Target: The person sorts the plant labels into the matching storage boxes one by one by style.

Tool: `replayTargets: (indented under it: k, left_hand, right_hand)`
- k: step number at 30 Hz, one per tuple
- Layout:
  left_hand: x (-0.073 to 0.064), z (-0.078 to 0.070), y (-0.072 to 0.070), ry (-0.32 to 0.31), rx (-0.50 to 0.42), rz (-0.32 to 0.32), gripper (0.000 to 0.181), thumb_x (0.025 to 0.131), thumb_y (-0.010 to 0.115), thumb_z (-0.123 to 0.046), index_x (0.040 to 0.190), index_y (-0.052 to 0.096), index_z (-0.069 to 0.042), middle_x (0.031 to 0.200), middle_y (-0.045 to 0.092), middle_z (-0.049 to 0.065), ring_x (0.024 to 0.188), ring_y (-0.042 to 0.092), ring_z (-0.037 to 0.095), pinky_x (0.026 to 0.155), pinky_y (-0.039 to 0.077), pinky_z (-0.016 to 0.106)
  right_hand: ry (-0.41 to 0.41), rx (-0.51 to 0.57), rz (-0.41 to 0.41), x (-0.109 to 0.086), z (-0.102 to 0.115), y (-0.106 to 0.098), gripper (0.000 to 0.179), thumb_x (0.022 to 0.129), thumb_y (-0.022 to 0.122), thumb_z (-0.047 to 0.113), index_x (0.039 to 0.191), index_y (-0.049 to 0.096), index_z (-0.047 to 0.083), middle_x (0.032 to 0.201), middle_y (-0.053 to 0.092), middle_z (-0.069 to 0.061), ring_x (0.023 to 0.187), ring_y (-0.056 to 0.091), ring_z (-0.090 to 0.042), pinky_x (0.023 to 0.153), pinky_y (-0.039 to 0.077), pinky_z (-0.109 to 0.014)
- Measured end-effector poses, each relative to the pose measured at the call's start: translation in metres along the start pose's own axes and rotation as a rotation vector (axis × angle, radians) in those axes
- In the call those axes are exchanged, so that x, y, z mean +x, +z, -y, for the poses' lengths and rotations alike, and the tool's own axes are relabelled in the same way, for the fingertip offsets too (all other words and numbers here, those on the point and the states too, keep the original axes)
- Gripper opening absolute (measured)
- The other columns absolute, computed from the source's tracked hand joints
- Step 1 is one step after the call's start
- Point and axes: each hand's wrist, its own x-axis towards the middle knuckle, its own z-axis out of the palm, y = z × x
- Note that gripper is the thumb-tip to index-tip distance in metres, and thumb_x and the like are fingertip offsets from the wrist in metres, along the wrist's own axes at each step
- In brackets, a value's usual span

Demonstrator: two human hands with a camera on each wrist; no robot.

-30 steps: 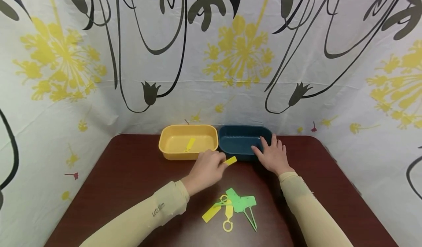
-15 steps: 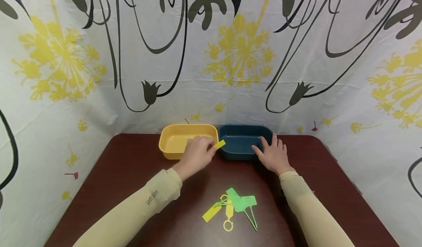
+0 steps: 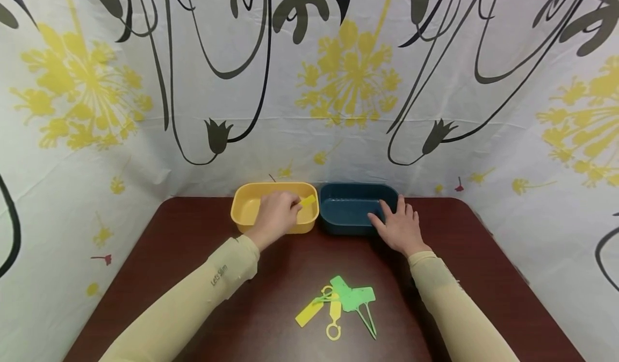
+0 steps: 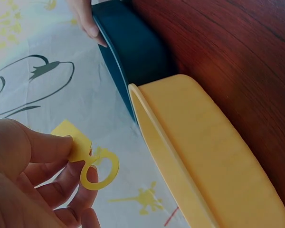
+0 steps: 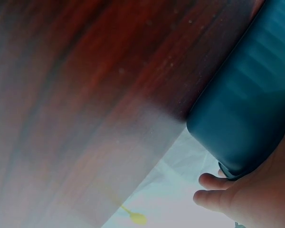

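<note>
My left hand (image 3: 275, 214) is over the yellow bin (image 3: 238, 216), pinching a flat yellow plastic tag (image 4: 75, 142) between thumb and fingers. In the left wrist view the tag's ring end hangs beside the fingertips, above the bin's rim. My right hand (image 3: 398, 232) rests with spread fingers at the right end of the dark blue bin (image 3: 345, 227), its fingers lying over the rim. On the table in front, green tags (image 3: 357, 298) with long stems overlap yellow tags (image 3: 335, 311), one of which shows a ring at its end.
Both bins stand side by side at the back edge of the dark red wooden table (image 3: 203, 308). Behind them hangs a white sheet (image 3: 285, 136) printed with grey and yellow flowers.
My left hand has moved left and away from me with the yellow tag, from in front of the bins to over the yellow bin. The right hand has stayed at the blue bin.
</note>
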Motion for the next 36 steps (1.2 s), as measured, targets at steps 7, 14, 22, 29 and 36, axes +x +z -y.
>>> replayTargets:
  k: [7,14,22,29,36]
  left_hand:
    - [0.006,0.014,0.002,-0.01,0.016,0.006,0.009,0.096,0.069,-0.014,0.095,0.078,-0.014,0.084,0.071,-0.003,0.076,0.061,0.017,0.081,0.043,0.048]
    - [0.012,0.03,0.006,-0.048,0.031,0.027,0.009,0.096,0.069,-0.013,0.097,0.077,-0.013,0.086,0.071,0.0,0.075,0.062,0.02,0.077,0.043,0.047]
    - [0.019,0.049,0.009,-0.063,0.054,0.045,0.009,0.097,0.067,-0.013,0.1,0.076,-0.012,0.087,0.07,0.002,0.075,0.061,0.021,0.076,0.043,0.049]
    - [0.025,0.065,0.013,-0.059,0.096,0.064,0.009,0.097,0.068,-0.013,0.097,0.076,-0.012,0.087,0.071,0.003,0.072,0.06,0.019,0.07,0.046,0.042]
    - [0.03,0.08,0.018,-0.094,0.058,0.113,0.015,0.096,0.067,-0.009,0.082,0.071,-0.008,0.07,0.056,0.001,0.063,0.048,0.018,0.062,0.039,0.034]
  right_hand:
    - [-0.002,0.004,-0.014,0.001,-0.003,0.002,0.082,0.1,0.036,0.068,0.156,0.036,0.008,0.159,0.007,-0.036,0.139,0.018,-0.061,0.108,0.011,-0.075]
    - [-0.005,-0.006,-0.022,0.001,-0.003,0.003,0.082,0.1,0.035,0.069,0.156,0.037,0.008,0.16,0.007,-0.035,0.139,0.019,-0.06,0.109,0.013,-0.074]
    - [-0.004,0.0,-0.035,0.0,-0.002,0.003,0.08,0.1,0.038,0.066,0.155,0.039,0.008,0.159,0.008,-0.036,0.138,0.02,-0.06,0.109,0.013,-0.074]
    - [-0.006,0.001,-0.043,-0.001,-0.001,0.001,0.078,0.101,0.041,0.063,0.154,0.04,0.007,0.159,0.009,-0.036,0.138,0.02,-0.06,0.109,0.013,-0.074]
    - [-0.001,-0.017,-0.024,-0.002,0.002,-0.001,0.077,0.101,0.04,0.064,0.155,0.039,0.008,0.159,0.009,-0.036,0.138,0.021,-0.06,0.11,0.015,-0.072]
